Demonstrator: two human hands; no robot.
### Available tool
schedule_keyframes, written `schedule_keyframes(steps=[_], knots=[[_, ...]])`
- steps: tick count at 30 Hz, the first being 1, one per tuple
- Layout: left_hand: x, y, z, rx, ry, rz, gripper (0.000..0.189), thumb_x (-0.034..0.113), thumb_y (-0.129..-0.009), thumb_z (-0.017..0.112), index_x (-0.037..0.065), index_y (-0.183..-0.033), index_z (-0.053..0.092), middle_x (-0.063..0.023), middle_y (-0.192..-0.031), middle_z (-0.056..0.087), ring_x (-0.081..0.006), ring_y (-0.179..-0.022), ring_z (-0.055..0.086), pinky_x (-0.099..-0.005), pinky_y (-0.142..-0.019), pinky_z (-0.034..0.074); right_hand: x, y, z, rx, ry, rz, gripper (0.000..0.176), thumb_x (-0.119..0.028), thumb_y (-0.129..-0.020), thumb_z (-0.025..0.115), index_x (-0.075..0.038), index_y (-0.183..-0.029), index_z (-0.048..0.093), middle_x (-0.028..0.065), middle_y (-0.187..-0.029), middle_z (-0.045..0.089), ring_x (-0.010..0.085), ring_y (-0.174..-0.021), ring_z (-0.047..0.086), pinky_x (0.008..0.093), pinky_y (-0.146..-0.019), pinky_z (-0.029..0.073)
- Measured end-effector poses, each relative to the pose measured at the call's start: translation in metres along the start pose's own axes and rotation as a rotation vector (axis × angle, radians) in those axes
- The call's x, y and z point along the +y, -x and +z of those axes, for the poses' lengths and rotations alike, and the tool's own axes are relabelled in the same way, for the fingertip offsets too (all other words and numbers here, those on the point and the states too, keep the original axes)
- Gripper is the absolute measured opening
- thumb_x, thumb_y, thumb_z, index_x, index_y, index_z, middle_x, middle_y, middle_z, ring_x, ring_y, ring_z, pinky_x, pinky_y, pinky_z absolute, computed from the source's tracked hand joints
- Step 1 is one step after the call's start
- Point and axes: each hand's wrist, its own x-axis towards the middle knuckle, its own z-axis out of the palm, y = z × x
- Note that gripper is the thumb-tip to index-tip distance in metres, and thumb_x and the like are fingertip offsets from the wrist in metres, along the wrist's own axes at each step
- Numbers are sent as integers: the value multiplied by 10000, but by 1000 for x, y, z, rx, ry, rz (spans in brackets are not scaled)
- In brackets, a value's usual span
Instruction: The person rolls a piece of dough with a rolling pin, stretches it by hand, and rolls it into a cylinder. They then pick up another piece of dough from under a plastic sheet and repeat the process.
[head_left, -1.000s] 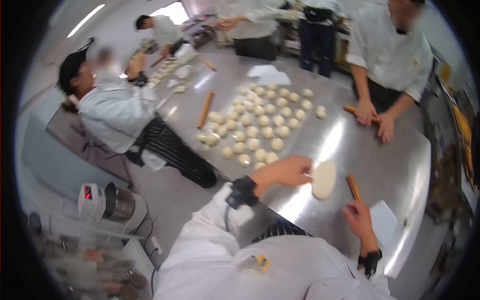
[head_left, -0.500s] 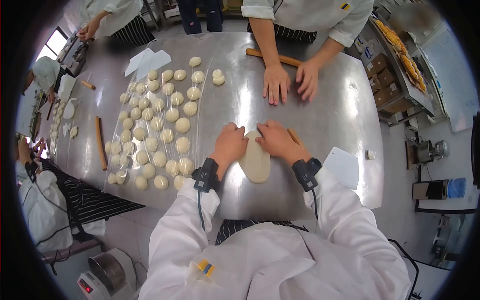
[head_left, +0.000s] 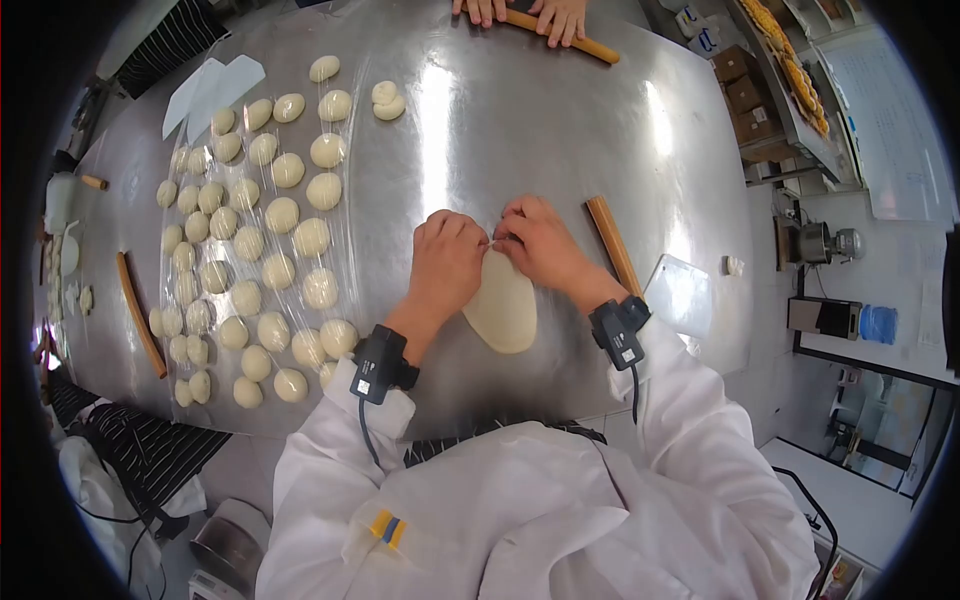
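Note:
A flat oval of dough (head_left: 503, 308) lies on the steel table in front of me, its near end rounded and wide. My left hand (head_left: 447, 255) is closed on the dough's far edge, fingers curled and thumb tip at the edge. Right beside it, my right hand (head_left: 540, 243) pinches the same far edge, and the fingertips of both hands nearly meet. A wooden rolling pin (head_left: 614, 245) rests to the right of my right hand. Left of my hands, many dough balls (head_left: 282, 215) sit in rows under clear plastic film.
Across the steel table (head_left: 540, 130), another person's hands rest on a rolling pin (head_left: 560, 33). A white scraper (head_left: 679, 295) and a small dough scrap (head_left: 733, 266) lie at the right. Another rolling pin (head_left: 140, 315) and white sheets (head_left: 210, 92) are at the left.
The view has shifted. My hands have drawn together at the dough's far edge, the fingers now pinching it. The other person's hands have moved from the table onto their rolling pin.

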Motion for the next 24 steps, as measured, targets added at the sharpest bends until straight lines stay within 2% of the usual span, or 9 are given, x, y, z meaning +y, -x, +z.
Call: schedule_keyframes(steps=[3,4,5,6,7,9,11,14,24], knots=[[1,-1,-8,49,68,116,125,108,-841,650,54,-952,635,-112,-976,642,-309,-950,585,-411,-808,454,6,-1,-4,61,-96,-208,125,-117,-837,684,-72,-926,609,88,-974,599,298,-962,552,395,-858,455],[8,-3,-22,-137,230,-71,128,103,-870,619,47,-985,623,-119,-952,644,-288,-907,601,-391,-776,465,5,2,-6,62,-106,-204,125,-117,-837,684,-72,-926,609,88,-974,599,298,-962,552,395,-858,455],[13,-1,-31,-324,387,-262,134,98,-900,588,40,-1018,611,-127,-929,646,-267,-864,617,-370,-744,475,4,6,-10,-101,-241,-68,111,-122,-880,655,-66,-943,583,94,-987,609,273,-967,577,384,-863,457],[14,1,-34,-330,374,-265,134,98,-900,588,40,-1018,611,-127,-929,646,-267,-864,617,-370,-744,475,1,9,-14,-262,-375,63,103,-127,-923,626,-60,-960,558,100,-1000,620,249,-972,601,372,-867,459],[16,3,-38,-290,461,-263,140,95,-918,565,33,-1040,597,-109,-911,641,-225,-822,610,-343,-725,476,-10,10,-22,-251,-388,58,103,-127,-923,626,-60,-960,558,100,-1000,620,249,-972,601,372,-867,459],[25,5,-48,-251,529,-248,146,92,-937,542,26,-1061,583,-92,-893,636,-184,-779,603,-316,-706,477,-26,13,-41,-369,-559,300,171,-146,-961,591,-42,-1091,552,71,-987,629,174,-939,597,338,-831,471],[41,4,-61,-307,577,-354,140,80,-939,550,13,-1056,586,-52,-897,629,-104,-805,569,-271,-726,471,-24,19,-45,-393,-622,220,212,-150,-955,603,-40,-1132,564,61,-990,633,156,-920,590,324,-820,473],[53,9,-67,-305,628,-402,203,70,-901,604,3,-1091,592,-34,-905,618,-82,-819,563,-245,-729,470,-28,29,-58,-447,-626,83,264,-161,-943,624,-45,-1179,599,51,-1001,645,140,-897,584,302,-810,475],[137,28,-133,-338,248,-430,240,112,-796,738,-20,-989,687,-56,-783,663,-113,-691,602,-261,-640,490,-73,57,-111,-415,-558,-89,193,-186,-937,641,-35,-1050,684,34,-887,681,118,-804,602,284,-754,490]])
